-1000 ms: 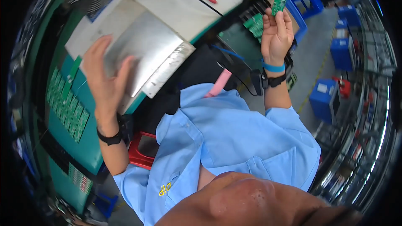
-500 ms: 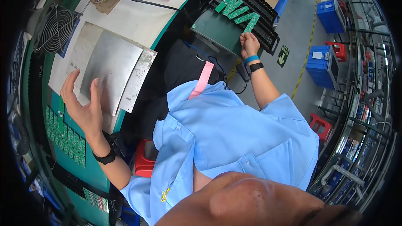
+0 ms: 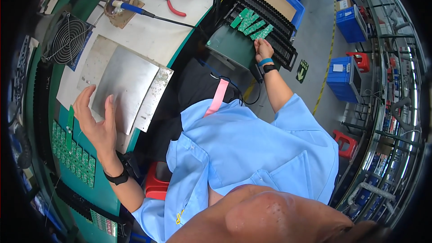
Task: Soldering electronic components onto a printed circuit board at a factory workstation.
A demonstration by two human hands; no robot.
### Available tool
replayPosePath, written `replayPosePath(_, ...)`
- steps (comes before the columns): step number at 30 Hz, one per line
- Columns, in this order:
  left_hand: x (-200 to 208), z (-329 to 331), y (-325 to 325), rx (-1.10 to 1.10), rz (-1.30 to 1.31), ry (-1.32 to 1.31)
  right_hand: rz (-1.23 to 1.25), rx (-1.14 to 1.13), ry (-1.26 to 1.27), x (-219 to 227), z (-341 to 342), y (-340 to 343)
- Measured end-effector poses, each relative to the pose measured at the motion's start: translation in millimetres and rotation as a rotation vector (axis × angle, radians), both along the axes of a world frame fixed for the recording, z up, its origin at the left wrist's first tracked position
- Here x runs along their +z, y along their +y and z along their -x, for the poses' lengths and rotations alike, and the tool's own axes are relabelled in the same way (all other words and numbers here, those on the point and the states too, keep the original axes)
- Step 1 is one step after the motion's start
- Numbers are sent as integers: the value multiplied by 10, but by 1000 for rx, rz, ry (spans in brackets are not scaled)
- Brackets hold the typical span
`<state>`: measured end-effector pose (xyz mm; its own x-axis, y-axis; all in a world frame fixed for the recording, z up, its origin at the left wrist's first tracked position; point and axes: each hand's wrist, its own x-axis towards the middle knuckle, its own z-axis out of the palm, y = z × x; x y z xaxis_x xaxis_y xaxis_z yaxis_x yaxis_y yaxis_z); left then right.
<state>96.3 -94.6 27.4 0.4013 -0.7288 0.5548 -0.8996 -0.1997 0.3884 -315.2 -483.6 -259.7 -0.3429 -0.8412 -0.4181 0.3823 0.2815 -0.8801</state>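
Observation:
My right hand (image 3: 264, 50) pinches the near end of a narrow green circuit board (image 3: 263, 32). That board lies at the right end of a row of similar green circuit boards (image 3: 247, 19), spread on a black ridged rack (image 3: 280, 30). Over the left workbench, my left hand (image 3: 97, 119) is open, thumb and fingers apart, with nothing seen between them. Beneath and beside it a slightly curved metal sheet (image 3: 128, 81) rests on a worn plate (image 3: 155, 91). Close to the left wrist, a panel of joined green circuit boards (image 3: 74, 155) lies on the green bench mat.
A blue-handled soldering iron (image 3: 130, 8) rests in a round holder (image 3: 120, 20). Red-handled pliers (image 3: 173, 1) lie beyond it. A round fan guard (image 3: 67, 40) stands at the left. Blue bins (image 3: 340, 77) and red stools (image 3: 345, 144) line the floor at right.
My right hand has moved slightly left and nearer with the end board, which now lies closer to the row and slants more like the others. My left hand keeps its open pose.

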Motion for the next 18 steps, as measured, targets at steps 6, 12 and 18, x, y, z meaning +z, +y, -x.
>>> replayPosePath(6,2,-29,-42,-27,-10,-27,-123,183,85,403,-117,348)
replayPosePath(12,16,-99,-9,-31,30,-51,344,371,216,1081,-620,615)
replayPosePath(18,-77,-117,-34,13,405,134,887,697,284,2195,-1412,1112)
